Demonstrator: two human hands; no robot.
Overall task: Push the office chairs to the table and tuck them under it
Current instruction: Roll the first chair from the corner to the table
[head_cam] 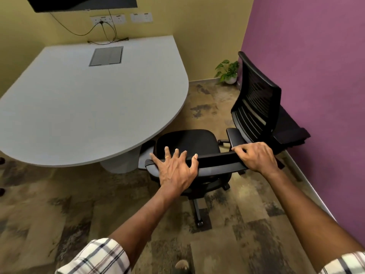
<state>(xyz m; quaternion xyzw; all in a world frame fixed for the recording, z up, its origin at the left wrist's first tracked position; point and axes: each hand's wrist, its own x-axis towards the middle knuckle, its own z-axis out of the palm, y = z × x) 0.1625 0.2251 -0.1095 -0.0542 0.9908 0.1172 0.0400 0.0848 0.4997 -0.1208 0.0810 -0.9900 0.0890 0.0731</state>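
A black office chair stands in front of me at the rounded end of the white table, its seat facing the table and its left armrest just under the edge. My left hand lies on the top of its backrest with fingers spread. My right hand grips the right end of the same backrest top. A second black chair with a mesh back stands to the right against the purple wall, turned sideways, apart from the table.
A potted plant sits in the far corner on the floor. Cables hang from wall sockets onto the table's far edge. A grey hatch is set in the tabletop. Patterned carpet runs between table and purple wall.
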